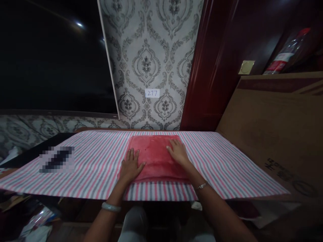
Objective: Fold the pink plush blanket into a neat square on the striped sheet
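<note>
A folded red cloth with a soft, plush look (153, 161) lies flat on a striped tablecloth (96, 161), roughly square in outline. My left hand (130, 166) rests on its left edge with the fingers spread. On the upper right part of the cloth lies my right hand (178, 152), palm down, fingers stretched out. Neither hand grips anything. A bangle circles my left wrist, and a thin bracelet my right.
A large cardboard box (275, 127) stands along the right side, with a plastic bottle (282, 58) above it. A blurred-out dark item (57, 159) lies on the left of the tablecloth. Behind are a dark screen (55, 60) and a patterned wall (151, 50).
</note>
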{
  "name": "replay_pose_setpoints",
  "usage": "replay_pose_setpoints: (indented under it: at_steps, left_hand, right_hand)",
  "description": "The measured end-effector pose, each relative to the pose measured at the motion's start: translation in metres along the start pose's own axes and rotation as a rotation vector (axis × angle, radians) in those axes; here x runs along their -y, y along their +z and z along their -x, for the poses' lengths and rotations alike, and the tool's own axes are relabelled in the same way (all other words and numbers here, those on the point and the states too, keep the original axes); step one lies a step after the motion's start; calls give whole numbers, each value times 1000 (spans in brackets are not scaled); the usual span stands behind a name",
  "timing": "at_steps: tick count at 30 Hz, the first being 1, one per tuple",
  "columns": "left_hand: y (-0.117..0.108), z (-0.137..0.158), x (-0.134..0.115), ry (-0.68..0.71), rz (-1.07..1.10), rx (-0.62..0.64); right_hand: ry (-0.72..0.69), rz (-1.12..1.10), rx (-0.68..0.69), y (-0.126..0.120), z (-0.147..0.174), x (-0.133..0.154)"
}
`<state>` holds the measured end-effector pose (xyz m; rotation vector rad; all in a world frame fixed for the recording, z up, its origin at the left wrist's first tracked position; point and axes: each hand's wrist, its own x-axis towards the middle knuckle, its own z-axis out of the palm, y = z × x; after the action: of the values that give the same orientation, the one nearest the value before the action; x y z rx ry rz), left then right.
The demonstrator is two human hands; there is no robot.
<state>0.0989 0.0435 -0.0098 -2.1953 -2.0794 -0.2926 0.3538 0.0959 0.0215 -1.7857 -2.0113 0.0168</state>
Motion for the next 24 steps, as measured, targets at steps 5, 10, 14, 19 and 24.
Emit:
replay_pose_setpoints:
  at_steps: [5,10,14,19,24]
  left_hand:
    - [1,0,1,-5,-9,19]
    - [5,0,4,12,-2,13]
    - [8,1,5,8,38,-2]
    - [13,-8,16,-36,238,-13]
    - [1,-54,28,-211,459,-156]
  right_hand:
    - [40,-3,-54,4,-52,12]
    - [139,39,58,43,-47,-7]
    - [145,66,53,56,-44,-14]
    - [161,110,47,60,-47,-14]
    - [157,137,31,67,-47,-16]
